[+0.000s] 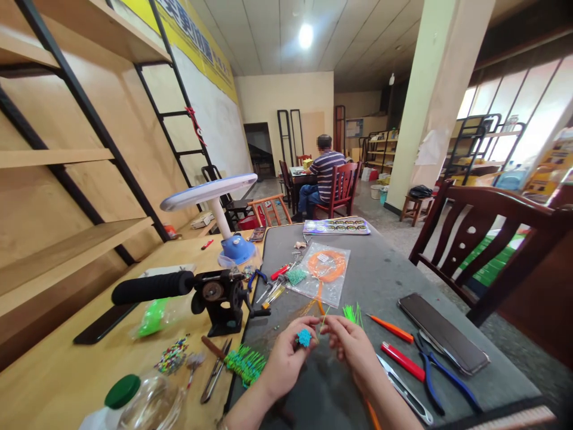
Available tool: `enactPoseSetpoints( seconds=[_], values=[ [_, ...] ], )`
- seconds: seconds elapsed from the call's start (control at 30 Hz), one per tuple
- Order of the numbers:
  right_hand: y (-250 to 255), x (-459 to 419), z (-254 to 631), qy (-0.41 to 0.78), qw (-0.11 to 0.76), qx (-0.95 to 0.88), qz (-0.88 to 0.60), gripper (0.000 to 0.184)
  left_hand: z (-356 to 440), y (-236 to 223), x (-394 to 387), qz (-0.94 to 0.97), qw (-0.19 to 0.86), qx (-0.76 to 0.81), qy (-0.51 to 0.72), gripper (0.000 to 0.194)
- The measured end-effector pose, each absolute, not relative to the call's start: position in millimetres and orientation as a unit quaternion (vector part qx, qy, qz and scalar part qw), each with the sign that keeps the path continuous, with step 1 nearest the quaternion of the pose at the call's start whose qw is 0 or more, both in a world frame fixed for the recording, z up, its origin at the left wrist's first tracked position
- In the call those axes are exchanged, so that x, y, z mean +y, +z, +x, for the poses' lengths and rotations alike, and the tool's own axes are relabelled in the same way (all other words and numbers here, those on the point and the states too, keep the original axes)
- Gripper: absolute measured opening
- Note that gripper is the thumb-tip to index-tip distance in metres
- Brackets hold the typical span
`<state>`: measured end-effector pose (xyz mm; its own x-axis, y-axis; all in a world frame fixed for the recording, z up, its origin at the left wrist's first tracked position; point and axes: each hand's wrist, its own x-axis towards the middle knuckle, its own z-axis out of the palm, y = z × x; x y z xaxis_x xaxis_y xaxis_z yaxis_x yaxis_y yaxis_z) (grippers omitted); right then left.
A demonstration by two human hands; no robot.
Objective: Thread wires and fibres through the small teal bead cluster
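**Small blue beaded piece (304,338) held in the left hand (286,365) over a grey tabletop (385,269).**
From left: a green-and-blue beaded strip (245,365) lies on the wooden desk (58,394). Left fingers (299,341) are closed on the piece, which sits just beside the right hand (351,349). Right fingers (333,325) are closed together; what they grip is too small to tell. Beyond the hands lies a clear bag of orange cord (324,269). Farther right, green strands (351,314), a red-handled cutter (403,361), blue-handled pliers (443,379) and a dark smartphone (443,333) rest on the tabletop.
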<state>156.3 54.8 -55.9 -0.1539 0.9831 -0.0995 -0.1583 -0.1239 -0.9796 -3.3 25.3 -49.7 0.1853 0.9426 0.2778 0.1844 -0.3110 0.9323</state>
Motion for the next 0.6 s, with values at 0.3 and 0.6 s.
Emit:
enactPoseSetpoints(
  seconds=[0.3,0.6],
  values=[
    [-57.9,47.0,164.6,0.611,0.525,-0.387,-0.448,0.033,-10.3,-45.3,13.3,0.747,0.331,0.431,0.384,0.021],
    [-66.8,13.7,165.2,0.573,0.531,-0.421,-0.461,0.036,17.6,-42.9,-3.1,0.711,0.231,0.47,0.47,0.011]
  ],
)
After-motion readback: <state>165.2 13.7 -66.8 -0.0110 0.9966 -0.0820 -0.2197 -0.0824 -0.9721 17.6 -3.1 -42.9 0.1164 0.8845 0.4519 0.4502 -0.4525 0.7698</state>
